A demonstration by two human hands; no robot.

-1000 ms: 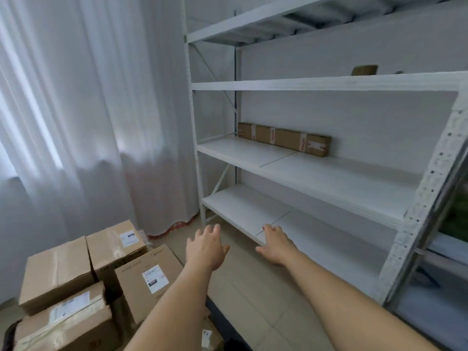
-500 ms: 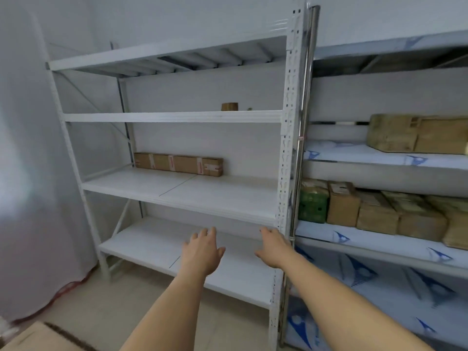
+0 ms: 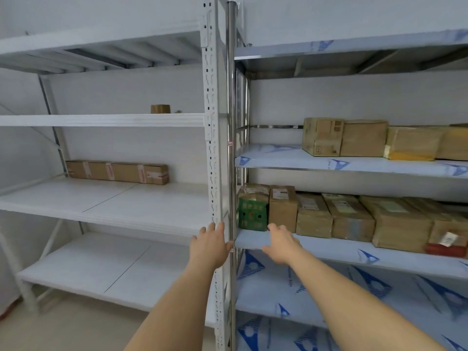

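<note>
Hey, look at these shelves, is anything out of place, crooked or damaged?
Nothing is spilled or toppled. The one oddity is the green box at the left end of the row of brown cartons on the right rack's middle shelf: its top looks rumpled. The left hand and right hand reach open near it.

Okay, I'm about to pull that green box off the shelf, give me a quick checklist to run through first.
1. Hands free: left hand and right hand are open and hold nothing: ok.
2. Green box in view, at the left end of its shelf: ok.
3. Way from right hand to green box clear: ok.
4. Room for fingers at its sides: brown box sits close on its right, post close on its left: not ok.
5. Left hand lined up: it is on the post's far side from the green box: not ok.
6. Weight of green box: cannot tell.
</note>
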